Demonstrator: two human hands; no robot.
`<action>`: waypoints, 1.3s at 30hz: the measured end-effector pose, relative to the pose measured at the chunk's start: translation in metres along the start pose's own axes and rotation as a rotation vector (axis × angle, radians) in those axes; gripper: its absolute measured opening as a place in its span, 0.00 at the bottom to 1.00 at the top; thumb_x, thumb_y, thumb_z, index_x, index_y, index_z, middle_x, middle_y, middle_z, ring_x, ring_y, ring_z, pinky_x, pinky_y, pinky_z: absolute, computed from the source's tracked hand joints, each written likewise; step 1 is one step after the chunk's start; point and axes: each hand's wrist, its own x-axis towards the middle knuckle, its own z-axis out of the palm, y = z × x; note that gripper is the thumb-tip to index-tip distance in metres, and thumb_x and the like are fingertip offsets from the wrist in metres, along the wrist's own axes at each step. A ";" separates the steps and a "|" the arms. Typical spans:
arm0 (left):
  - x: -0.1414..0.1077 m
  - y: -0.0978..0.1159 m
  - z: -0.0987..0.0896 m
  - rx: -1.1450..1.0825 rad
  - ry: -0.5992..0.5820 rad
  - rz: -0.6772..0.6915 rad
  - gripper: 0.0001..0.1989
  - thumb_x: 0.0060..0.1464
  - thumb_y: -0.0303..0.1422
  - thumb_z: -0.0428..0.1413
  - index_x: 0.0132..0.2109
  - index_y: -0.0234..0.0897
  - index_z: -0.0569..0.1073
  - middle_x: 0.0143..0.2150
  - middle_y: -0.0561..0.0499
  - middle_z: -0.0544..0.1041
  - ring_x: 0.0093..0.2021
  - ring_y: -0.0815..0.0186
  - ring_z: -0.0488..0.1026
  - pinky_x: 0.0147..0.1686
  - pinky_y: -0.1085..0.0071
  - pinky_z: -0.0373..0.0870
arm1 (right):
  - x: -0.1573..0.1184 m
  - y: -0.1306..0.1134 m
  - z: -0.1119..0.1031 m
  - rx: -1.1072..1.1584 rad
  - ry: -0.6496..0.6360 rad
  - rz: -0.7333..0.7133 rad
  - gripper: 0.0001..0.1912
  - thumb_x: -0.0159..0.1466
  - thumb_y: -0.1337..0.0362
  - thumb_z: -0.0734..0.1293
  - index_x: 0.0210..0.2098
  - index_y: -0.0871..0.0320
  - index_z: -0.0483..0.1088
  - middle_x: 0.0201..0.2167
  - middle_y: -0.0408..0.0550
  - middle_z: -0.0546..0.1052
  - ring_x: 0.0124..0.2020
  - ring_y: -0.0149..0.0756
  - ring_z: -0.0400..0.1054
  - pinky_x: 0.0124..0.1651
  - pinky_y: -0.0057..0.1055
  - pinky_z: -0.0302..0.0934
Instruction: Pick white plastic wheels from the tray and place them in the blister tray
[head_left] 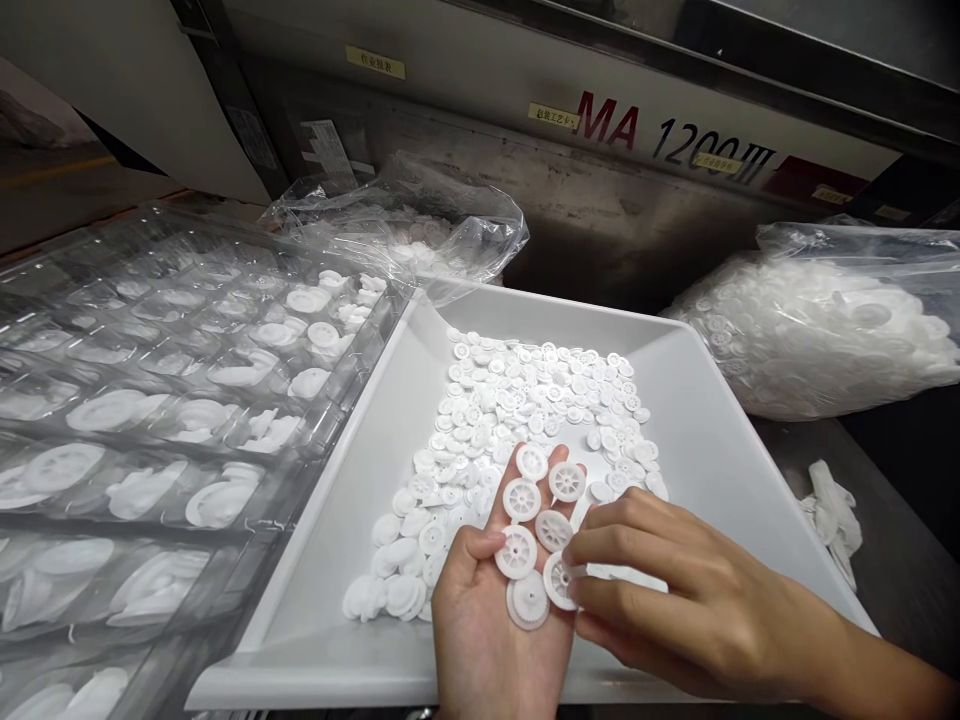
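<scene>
My left hand lies palm up above the front part of a grey-white bin. Several white plastic gears, round with spokes, rest in two rough rows along its palm and fingers, and the thumb presses on the edge of one. From the right, my right hand reaches in with bent fingers at the rim of another gear at the palm's side. Its fingertips are partly hidden behind that gear. Beneath both hands, a loose layer of similar small gears covers much of the bin floor.
Clear plastic compartment trays holding white parts stand at left. Behind the bin lies an open clear bag of parts; a fuller bag sits at right. A crumpled white glove-like cloth lies beside the bin. A machine panel closes the back.
</scene>
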 end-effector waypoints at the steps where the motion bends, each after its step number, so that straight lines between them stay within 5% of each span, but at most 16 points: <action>1: 0.000 0.000 0.000 0.003 -0.010 -0.001 0.32 0.54 0.29 0.43 0.67 0.37 0.54 0.57 0.35 0.68 0.55 0.51 0.68 0.54 0.51 0.64 | 0.001 -0.001 0.000 -0.004 0.014 0.005 0.07 0.60 0.71 0.69 0.39 0.66 0.70 0.41 0.50 0.73 0.43 0.33 0.64 0.39 0.32 0.58; 7: 0.001 0.000 -0.007 0.076 -0.057 -0.027 0.29 0.57 0.31 0.41 0.66 0.35 0.58 0.58 0.39 0.68 0.56 0.55 0.68 0.56 0.56 0.62 | 0.005 -0.009 0.009 -0.086 0.073 0.027 0.09 0.60 0.67 0.69 0.40 0.64 0.72 0.39 0.48 0.74 0.38 0.34 0.63 0.37 0.33 0.54; 13: -0.002 -0.002 -0.010 0.214 -0.048 -0.056 0.26 0.61 0.38 0.40 0.59 0.31 0.68 0.58 0.40 0.68 0.56 0.53 0.67 0.58 0.59 0.60 | 0.005 -0.017 0.014 -0.077 0.005 0.010 0.15 0.69 0.70 0.55 0.45 0.66 0.72 0.41 0.52 0.73 0.36 0.35 0.61 0.35 0.33 0.54; 21: -0.004 -0.001 -0.009 0.192 -0.036 -0.086 0.31 0.60 0.36 0.42 0.69 0.43 0.48 0.56 0.42 0.69 0.50 0.58 0.71 0.55 0.58 0.63 | 0.007 -0.020 0.013 -0.097 -0.010 -0.021 0.16 0.68 0.70 0.55 0.46 0.69 0.71 0.34 0.56 0.71 0.32 0.37 0.59 0.33 0.36 0.58; 27: -0.005 -0.001 -0.009 0.180 -0.076 -0.085 0.31 0.59 0.34 0.41 0.69 0.41 0.47 0.53 0.43 0.71 0.49 0.61 0.71 0.55 0.62 0.62 | 0.006 -0.019 0.017 -0.147 -0.012 -0.064 0.15 0.67 0.71 0.54 0.45 0.68 0.70 0.35 0.54 0.72 0.36 0.40 0.64 0.48 0.43 0.56; 35: -0.008 0.003 -0.007 0.303 -0.083 -0.125 0.30 0.58 0.36 0.42 0.67 0.39 0.57 0.55 0.43 0.70 0.55 0.58 0.68 0.57 0.61 0.60 | 0.003 -0.021 0.021 -0.065 0.064 -0.016 0.09 0.65 0.71 0.58 0.40 0.63 0.69 0.32 0.52 0.71 0.31 0.35 0.59 0.36 0.35 0.50; 39: -0.008 0.004 -0.012 0.272 -0.180 -0.128 0.34 0.56 0.35 0.43 0.69 0.37 0.48 0.58 0.41 0.67 0.58 0.56 0.65 0.58 0.60 0.58 | 0.005 -0.019 0.021 -0.045 0.086 -0.009 0.12 0.67 0.69 0.57 0.43 0.64 0.71 0.39 0.53 0.73 0.38 0.37 0.63 0.37 0.34 0.49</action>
